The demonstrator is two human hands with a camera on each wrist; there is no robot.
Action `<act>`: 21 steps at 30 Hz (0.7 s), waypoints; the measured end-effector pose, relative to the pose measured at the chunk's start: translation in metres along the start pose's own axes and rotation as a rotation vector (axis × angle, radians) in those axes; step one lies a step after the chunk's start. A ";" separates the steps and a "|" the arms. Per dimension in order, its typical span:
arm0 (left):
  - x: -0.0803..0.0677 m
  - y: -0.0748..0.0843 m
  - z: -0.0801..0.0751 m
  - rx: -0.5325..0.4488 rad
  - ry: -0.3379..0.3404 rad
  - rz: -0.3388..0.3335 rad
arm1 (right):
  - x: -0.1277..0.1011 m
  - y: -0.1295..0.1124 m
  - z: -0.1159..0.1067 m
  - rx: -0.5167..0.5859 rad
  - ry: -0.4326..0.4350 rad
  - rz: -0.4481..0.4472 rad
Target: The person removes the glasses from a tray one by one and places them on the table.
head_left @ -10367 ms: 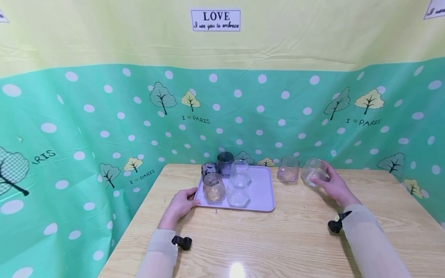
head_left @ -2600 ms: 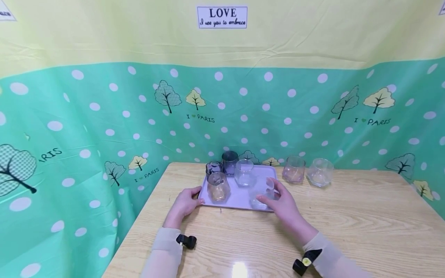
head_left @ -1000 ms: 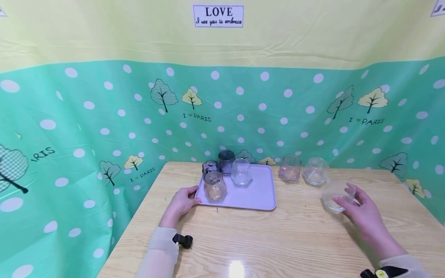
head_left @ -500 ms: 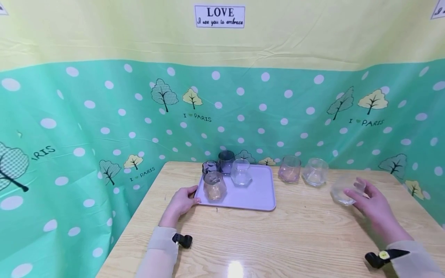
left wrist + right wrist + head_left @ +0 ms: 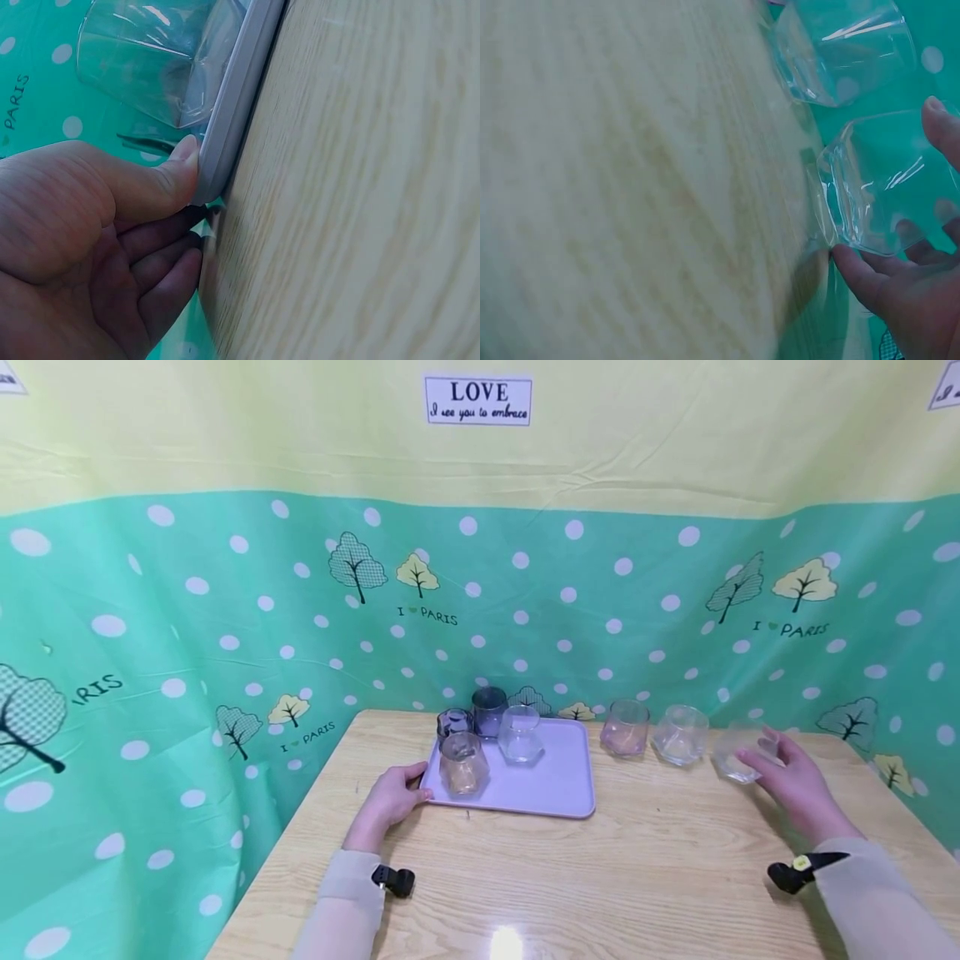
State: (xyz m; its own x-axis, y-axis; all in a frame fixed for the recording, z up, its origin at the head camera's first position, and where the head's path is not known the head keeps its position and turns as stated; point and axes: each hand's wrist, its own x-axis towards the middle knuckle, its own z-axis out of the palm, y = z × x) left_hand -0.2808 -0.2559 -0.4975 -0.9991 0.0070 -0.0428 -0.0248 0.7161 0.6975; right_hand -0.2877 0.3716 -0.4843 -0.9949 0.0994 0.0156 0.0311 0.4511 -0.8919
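My right hand (image 5: 798,781) holds a clear faceted drinking glass (image 5: 738,760) by its side, at the right end of a row on the wooden table. In the right wrist view thumb and fingers reach round this glass (image 5: 877,184), its base close to the tabletop. Left of it stand another clear glass (image 5: 680,739) and a pinkish glass (image 5: 625,731). My left hand (image 5: 390,800) pinches the near left corner of the lilac tray (image 5: 558,785), thumb on the rim in the left wrist view. On the tray stand an amber-tinted glass (image 5: 463,768) and a clear glass (image 5: 521,739).
At the tray's back left are a small dark patterned glass (image 5: 454,725) and a taller dark glass (image 5: 489,714). A green and yellow printed curtain (image 5: 570,610) hangs behind the table (image 5: 637,877) and along its left side.
My right hand has carried the clear glass from the tray's near right part to the right end of the row, then farther back. The left hand keeps its hold on the tray.
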 end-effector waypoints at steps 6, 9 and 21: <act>0.000 0.001 0.000 0.005 0.005 -0.006 | 0.009 0.000 -0.001 0.010 -0.017 -0.002; 0.000 0.001 0.000 0.008 0.008 -0.007 | 0.011 -0.001 0.000 0.017 -0.005 0.009; 0.000 -0.001 0.000 0.028 0.007 0.011 | 0.019 0.000 0.007 0.079 0.042 0.075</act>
State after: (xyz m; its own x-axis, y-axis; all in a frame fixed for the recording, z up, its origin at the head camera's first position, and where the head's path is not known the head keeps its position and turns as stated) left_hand -0.2811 -0.2567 -0.4981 -0.9995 0.0099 -0.0304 -0.0133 0.7352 0.6777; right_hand -0.3070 0.3676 -0.4874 -0.9851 0.1684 -0.0347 0.0958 0.3701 -0.9240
